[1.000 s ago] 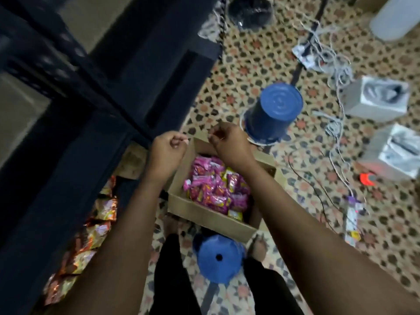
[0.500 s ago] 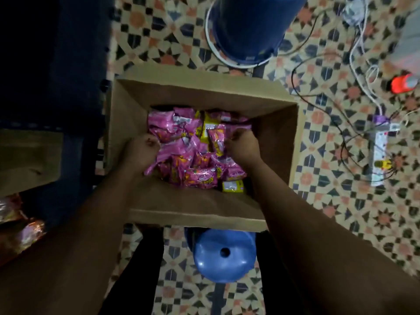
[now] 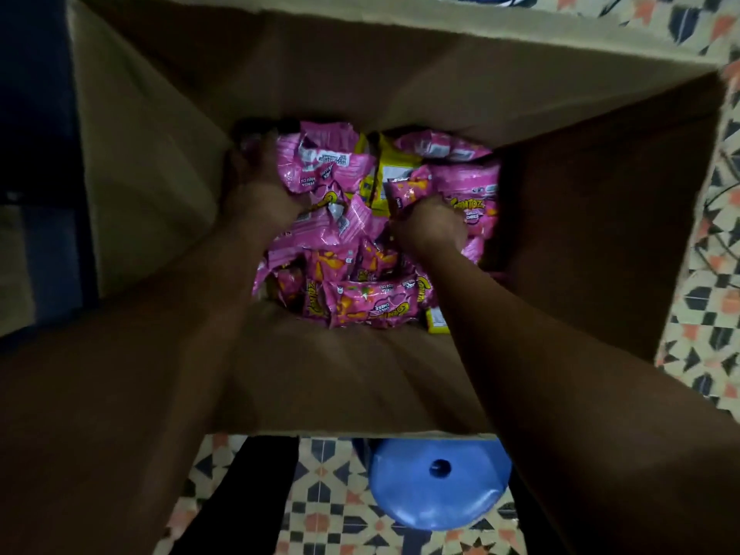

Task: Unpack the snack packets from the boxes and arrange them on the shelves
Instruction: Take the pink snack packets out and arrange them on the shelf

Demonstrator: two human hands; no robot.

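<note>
Packets (image 3: 352, 242) lay heaped at the bottom of the open box (image 3: 160, 162), so both arms reached deep inside. Left hand (image 3: 260, 186) and right hand (image 3: 434, 226) each had fingers clenched around pink packets, apparently gathering a bunch to lift out.

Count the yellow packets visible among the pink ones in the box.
2 visible: one yellow packet stands at the pile's far middle, between the hands; another peeks out at the near right edge by the right forearm. More may be buried under the pink packets.
</note>
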